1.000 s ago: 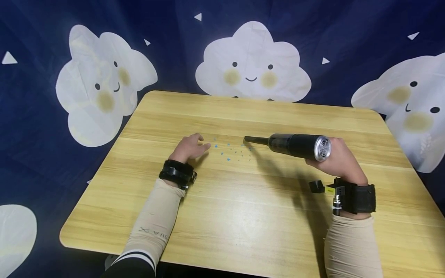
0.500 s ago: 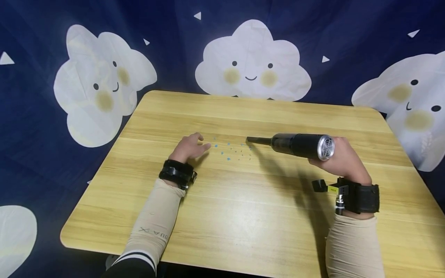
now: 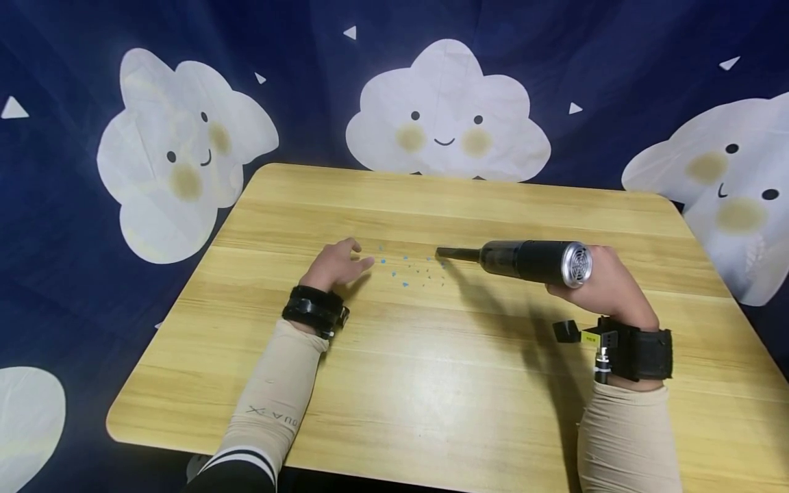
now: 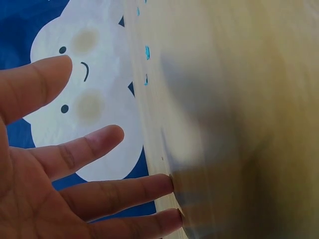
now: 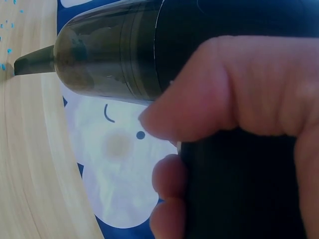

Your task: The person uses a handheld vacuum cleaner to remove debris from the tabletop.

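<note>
My right hand (image 3: 607, 284) grips the handle of a black handheld vacuum cleaner (image 3: 524, 261), fingers curled round it in the right wrist view. Its see-through dust cup (image 5: 102, 55) leads to a flat narrow nozzle (image 3: 457, 254), whose tip is right at the tabletop beside scattered bits. Those are small blue scraps (image 3: 405, 284) and tiny dark crumbs, several of each, lying mid-table. Left of them my left hand (image 3: 335, 266) rests with fingers spread and loosely bent, holding nothing. In the left wrist view, two of its fingertips (image 4: 164, 183) meet the wooden surface.
The wooden table (image 3: 394, 383) has rounded corners and runs back to a dark blue curtain (image 3: 308, 82) printed with smiling clouds. Black camera straps circle both wrists. The vacuum's shadow falls across the right half of the tabletop.
The vacuum and my right hand have shifted slightly to the right, with the nozzle tip still beside the scraps. My left hand stays in place.
</note>
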Demonstrator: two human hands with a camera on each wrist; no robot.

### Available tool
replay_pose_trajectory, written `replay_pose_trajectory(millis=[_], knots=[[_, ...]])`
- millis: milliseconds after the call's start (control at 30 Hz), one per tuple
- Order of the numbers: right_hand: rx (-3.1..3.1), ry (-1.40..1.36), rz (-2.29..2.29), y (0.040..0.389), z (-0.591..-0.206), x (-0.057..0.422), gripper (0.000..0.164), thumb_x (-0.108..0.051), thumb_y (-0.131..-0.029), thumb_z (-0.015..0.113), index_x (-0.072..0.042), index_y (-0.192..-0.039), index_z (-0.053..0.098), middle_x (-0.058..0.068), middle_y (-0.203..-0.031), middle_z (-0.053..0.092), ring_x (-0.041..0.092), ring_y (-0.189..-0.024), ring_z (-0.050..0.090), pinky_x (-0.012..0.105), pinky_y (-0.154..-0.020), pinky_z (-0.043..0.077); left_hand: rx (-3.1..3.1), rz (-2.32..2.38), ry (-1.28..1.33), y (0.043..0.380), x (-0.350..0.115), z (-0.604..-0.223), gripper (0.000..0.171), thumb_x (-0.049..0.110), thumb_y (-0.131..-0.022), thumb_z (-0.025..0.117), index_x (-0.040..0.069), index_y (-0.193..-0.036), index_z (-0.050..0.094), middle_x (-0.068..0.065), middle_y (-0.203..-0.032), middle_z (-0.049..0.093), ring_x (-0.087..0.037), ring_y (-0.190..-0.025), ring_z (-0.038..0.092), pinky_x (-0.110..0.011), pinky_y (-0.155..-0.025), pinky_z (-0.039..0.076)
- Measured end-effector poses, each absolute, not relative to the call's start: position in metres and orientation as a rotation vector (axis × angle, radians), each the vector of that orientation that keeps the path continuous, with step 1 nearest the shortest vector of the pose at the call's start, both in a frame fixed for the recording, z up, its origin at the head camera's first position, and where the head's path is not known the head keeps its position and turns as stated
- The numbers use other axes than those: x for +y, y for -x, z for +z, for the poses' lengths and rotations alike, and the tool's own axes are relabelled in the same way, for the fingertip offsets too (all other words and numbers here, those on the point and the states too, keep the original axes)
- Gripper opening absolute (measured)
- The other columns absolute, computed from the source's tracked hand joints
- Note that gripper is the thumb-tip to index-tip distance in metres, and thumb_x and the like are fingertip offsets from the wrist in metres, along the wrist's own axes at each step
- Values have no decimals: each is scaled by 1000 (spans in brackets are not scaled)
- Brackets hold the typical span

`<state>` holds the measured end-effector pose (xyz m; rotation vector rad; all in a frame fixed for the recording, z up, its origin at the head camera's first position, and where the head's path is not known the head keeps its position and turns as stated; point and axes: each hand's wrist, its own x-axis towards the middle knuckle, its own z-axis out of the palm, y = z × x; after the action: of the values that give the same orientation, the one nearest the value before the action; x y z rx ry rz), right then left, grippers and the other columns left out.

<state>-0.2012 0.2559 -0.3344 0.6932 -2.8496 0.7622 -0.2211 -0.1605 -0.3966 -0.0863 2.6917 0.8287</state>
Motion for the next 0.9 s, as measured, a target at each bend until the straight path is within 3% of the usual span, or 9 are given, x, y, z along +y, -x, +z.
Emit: replay_pose_trajectory(millis=[300, 900], knots=[[-2845, -687, 765, 201, -334, 256, 30, -8, -61, 81, 2, -83, 64, 11, -67, 62, 23, -59, 52, 39, -53, 44, 2709, 815, 63, 220, -160, -396, 55, 44, -95, 52, 5, -134, 43, -24, -133, 52, -37, -109, 54, -55, -98, 43], [-2849, -705, 765, 200, -335, 253, 35, -13, -61, 84, 3, -85, 64, 12, -71, 65, 23, -62, 55, 41, -54, 46, 2699, 836, 93, 222, -160, -398, 56, 44, -94, 55, 5, -133, 44, -25, -134, 51, -38, -112, 51, -55, -98, 43]])
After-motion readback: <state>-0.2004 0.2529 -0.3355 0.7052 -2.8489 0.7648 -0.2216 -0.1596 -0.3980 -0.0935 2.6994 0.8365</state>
